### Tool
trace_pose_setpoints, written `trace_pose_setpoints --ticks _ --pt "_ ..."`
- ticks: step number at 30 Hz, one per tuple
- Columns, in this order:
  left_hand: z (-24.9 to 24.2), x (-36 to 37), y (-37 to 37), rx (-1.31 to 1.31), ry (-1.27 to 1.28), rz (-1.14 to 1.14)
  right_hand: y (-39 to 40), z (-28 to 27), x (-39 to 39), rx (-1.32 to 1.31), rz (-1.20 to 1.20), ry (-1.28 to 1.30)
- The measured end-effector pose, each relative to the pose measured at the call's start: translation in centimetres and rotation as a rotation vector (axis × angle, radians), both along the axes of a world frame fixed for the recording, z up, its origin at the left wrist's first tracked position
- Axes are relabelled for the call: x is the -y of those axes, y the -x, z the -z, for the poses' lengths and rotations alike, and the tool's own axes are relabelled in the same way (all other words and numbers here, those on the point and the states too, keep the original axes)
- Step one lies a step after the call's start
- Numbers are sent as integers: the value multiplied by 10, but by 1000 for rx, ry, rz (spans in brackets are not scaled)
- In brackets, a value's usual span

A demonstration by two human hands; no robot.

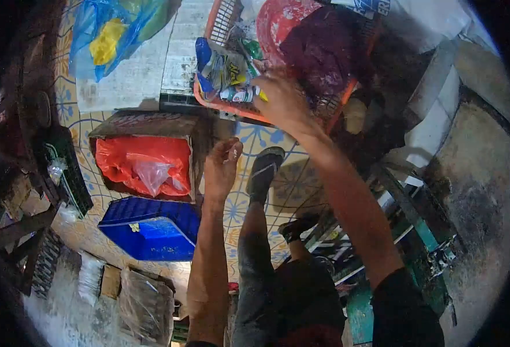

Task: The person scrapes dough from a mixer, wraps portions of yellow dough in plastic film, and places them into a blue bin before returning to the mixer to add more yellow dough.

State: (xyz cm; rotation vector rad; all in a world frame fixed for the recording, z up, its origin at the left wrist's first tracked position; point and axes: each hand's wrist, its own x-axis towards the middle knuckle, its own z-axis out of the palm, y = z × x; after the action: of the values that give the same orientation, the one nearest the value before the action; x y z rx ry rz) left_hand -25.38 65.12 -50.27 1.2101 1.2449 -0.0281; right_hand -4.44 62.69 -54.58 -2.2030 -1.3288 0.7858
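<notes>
My right hand [282, 103] reaches over the near rim of an orange plastic basket [232, 107]. Its fingers are bent together at the yellow end of a small white-and-green labelled item [239, 94]; what exactly they grip is hidden. Just behind lies a blue-and-yellow plastic packet [223, 69]. A red bowl [272, 32] with whitish smears and a dark maroon cloth [327, 49] fill the rest of the basket. Lower down, my left hand [222, 165] hangs beside a cardboard box [200, 139], fingers loosely curled and apart, with nothing visible in them.
Red plastic [113, 153] lines the cardboard box. Below that is a blue crate [162, 234]. A blue plastic bag [90, 55] with something yellow inside lies upper left on a pale board [130, 87]. Green metal framing [422, 228] stands at right, near my legs.
</notes>
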Motion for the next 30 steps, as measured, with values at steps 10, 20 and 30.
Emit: trace_pose_setpoints --ticks 10,20,30 --pt "17 7 16 75 35 -89 -4 17 -43 -279 -225 394" --pt "8 -13 -8 16 -35 9 -9 -8 -5 -342 -33 141" --pt "6 2 -141 159 -147 115 -83 -31 140 -467 960 -206"
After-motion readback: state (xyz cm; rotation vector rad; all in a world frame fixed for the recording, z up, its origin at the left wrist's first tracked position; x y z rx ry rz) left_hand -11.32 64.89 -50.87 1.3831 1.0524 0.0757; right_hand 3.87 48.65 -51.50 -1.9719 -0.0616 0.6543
